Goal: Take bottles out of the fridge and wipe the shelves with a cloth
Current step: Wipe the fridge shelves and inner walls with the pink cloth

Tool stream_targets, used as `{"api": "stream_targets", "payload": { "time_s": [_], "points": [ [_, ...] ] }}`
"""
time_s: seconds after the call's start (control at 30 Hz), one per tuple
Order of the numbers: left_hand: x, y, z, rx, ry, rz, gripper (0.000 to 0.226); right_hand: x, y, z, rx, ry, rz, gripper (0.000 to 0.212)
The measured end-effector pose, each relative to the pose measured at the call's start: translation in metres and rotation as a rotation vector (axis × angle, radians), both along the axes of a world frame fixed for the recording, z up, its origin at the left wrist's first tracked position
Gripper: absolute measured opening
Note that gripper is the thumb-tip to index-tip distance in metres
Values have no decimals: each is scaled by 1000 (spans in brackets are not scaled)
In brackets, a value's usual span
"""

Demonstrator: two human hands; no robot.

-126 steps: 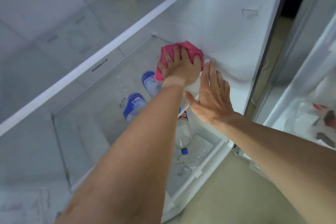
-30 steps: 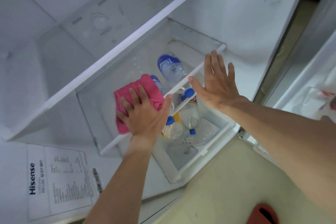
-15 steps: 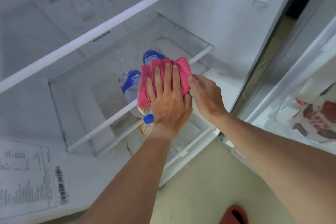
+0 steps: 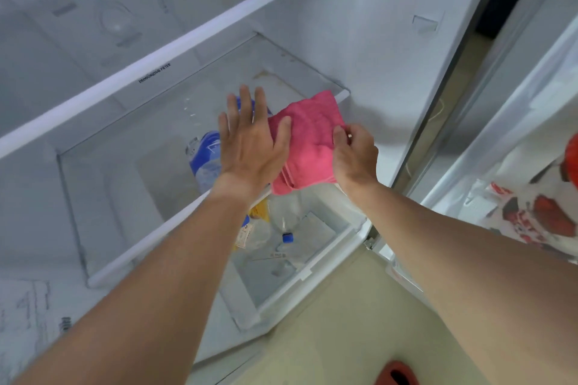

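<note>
A folded pink cloth (image 4: 309, 141) lies at the right front of the lowest glass shelf (image 4: 131, 166). My right hand (image 4: 355, 156) pinches the cloth's right side. My left hand (image 4: 250, 141) is flat with fingers spread just left of the cloth, only its thumb touching the fabric. Under the glass, in the clear drawer (image 4: 306, 272), lie several bottles: a blue-labelled one (image 4: 208, 156) seen through the shelf, a yellow-labelled one (image 4: 256, 222) and a clear one with a blue cap (image 4: 286, 237). My arms hide part of the drawer.
The upper shelf's white rim (image 4: 175, 47) runs diagonally above. The fridge's right wall stands close beside the cloth. The open door (image 4: 513, 122) at right holds a red-and-white printed bag (image 4: 538, 216). A red slipper (image 4: 397, 375) lies on the floor.
The cloth has passed from under my left palm into my right hand and sits further right on the shelf. My left hand has slid off to the left and opened.
</note>
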State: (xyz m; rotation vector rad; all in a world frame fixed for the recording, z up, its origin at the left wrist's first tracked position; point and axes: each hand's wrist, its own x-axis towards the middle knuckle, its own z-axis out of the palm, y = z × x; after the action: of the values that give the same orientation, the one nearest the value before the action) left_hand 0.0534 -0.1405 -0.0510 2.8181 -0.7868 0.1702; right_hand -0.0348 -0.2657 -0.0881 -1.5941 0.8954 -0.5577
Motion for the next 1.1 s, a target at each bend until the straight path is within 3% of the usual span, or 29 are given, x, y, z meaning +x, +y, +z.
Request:
{"api": "stream_targets", "payload": {
  "time_s": [0.07, 0.2, 0.27, 0.33, 0.47, 0.6, 0.73, 0.83, 0.93, 1.1],
  "points": [
    [9, -2, -4, 67, 57, -12, 71, 2, 3, 4, -98, -21, -5, 21],
    [12, -12, -5, 124, 159, 66, 69, -9, 18, -2, -627, 76, 5, 55],
    [14, -18, -2, 148, 215, 87, 69, -12, 24, -9, -732, 149, 105, 77],
    [20, -21, 1, 168, 240, 93, 69, -9, 29, -16, -764, 166, 166, 89],
    [36, -21, 1, 187, 223, 46, 72, -1, 23, -26, -805, -7, 110, 56],
    [52, -13, 1, 100, 164, -20, 73, -9, 7, -41, -847, -22, 75, 56],
    [56, -8, -7, 106, 103, -49, 65, -9, -2, -55, -830, 152, 121, 45],
    [57, -10, -10, 123, 53, -39, 64, 10, 0, -60, -822, 383, 148, 71],
    [60, -11, -11, 141, 45, -53, 63, 28, 7, -65, -955, 573, 220, 84],
    [92, -6, -9, 140, 69, -62, 64, 44, -6, -72, -1104, 617, 458, 87]
  ]
}}
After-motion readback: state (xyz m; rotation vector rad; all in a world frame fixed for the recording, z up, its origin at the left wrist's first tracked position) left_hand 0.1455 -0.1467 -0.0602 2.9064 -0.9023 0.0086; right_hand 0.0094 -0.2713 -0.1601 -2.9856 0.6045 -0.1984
